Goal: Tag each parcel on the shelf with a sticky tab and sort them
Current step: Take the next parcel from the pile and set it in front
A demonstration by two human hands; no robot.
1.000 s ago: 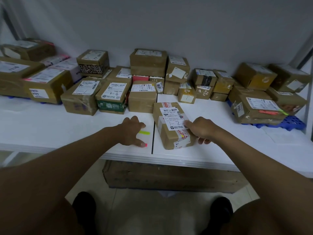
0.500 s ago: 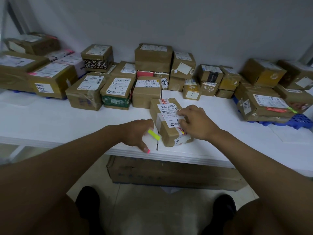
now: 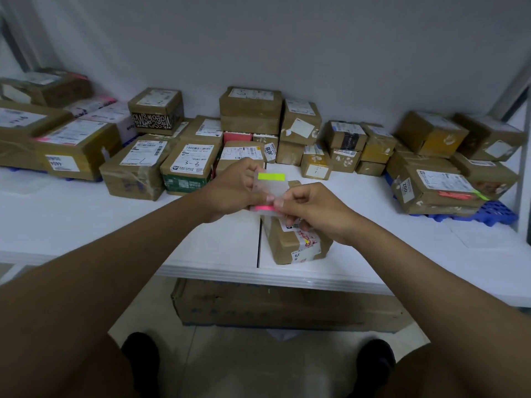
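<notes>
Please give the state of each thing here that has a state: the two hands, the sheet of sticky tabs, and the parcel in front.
Left hand: grip holds the tab sheet.
Right hand: grip pinches the pink tab.
Tab sheet: lifted above the shelf.
Front parcel: lying on the shelf, ungripped.

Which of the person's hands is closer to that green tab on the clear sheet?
Left. The left hand holds the sheet right beside the green tab; the right hand pinches lower, at the pink tab.
</notes>
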